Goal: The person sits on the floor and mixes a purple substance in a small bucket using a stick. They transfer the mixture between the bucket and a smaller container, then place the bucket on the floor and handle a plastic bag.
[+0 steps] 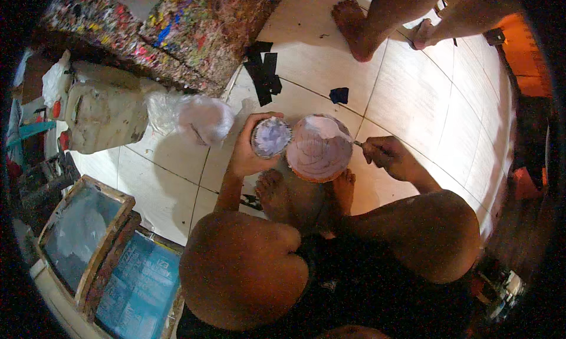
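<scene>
My left hand (pixel 242 155) is wrapped round a small round container (pixel 271 137) with streaky lavender, paint-like stuff in it. Right beside it is a larger round tub (pixel 319 155) of pale pinkish-lavender paste, its surface marked with curved lines. A whiter patch shows at the tub's far side. On the tub's right, my right hand (pixel 388 156) is closed on a thin tool (pixel 358 143), whose tip reaches the tub's rim. Most of the tool is hidden by my fingers, so its kind is unclear. My bare feet (pixel 272 191) are on either side of the tub's near edge.
A paint-splattered block (pixel 177 35) stands at the far left. Nearer lie a stained plastic jerrycan (pixel 106 116) and a clear plastic bag (pixel 206 121). Black strips (pixel 262 73) and a dark scrap (pixel 339 95) lie on the tiles. Wooden frames (pixel 127 212) lean at lower left. Another person's legs (pixel 383 15) are ahead.
</scene>
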`<state>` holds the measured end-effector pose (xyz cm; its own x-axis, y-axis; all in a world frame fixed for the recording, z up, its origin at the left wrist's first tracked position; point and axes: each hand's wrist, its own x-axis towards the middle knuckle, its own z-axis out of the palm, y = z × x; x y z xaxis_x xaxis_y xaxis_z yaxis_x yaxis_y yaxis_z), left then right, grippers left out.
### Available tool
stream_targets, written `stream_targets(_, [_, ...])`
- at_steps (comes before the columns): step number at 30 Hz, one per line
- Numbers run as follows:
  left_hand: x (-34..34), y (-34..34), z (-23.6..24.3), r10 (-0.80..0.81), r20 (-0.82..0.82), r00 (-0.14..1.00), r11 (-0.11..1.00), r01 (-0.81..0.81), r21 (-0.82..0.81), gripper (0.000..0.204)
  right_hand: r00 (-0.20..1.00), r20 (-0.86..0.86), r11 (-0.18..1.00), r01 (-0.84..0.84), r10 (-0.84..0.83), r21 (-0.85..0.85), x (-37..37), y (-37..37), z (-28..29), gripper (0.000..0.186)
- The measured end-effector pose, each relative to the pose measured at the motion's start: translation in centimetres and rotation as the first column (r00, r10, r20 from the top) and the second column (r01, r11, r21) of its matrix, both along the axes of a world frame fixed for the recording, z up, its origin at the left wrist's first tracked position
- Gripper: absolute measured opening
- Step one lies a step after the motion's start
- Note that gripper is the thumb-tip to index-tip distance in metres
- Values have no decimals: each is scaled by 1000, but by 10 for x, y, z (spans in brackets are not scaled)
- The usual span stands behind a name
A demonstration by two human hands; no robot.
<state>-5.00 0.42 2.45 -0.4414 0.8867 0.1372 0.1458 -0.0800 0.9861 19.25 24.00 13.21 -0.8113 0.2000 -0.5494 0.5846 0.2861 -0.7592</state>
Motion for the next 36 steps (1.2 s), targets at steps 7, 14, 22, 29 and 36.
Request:
stream_targets(7, [19,7,-13,73,135,988,997,-78,30,71,679,-49,428,-403,732,809,-82,-49,-4,17])
stream_targets(14, [19,-8,0,178,19,984,983,-177,-40,71,498,-70,278,-358,864,891,-109,-51,4,22])
stream_targets(22, [22,-10,-14,243,43,969,966,-238,-97,73,546,-143,384,-358,826,851,-109,-44,16,21])
stream_targets(29, [22,3,-2,221,12,975,974,-221,-41,73,569,-134,364,-313,811,877,-98,-37,3,16])
stream_targets(36, [16,-2,-5,227,-5,974,973,-227,-29,72,741,-149,559,-343,655,755,-90,-22,32,9])
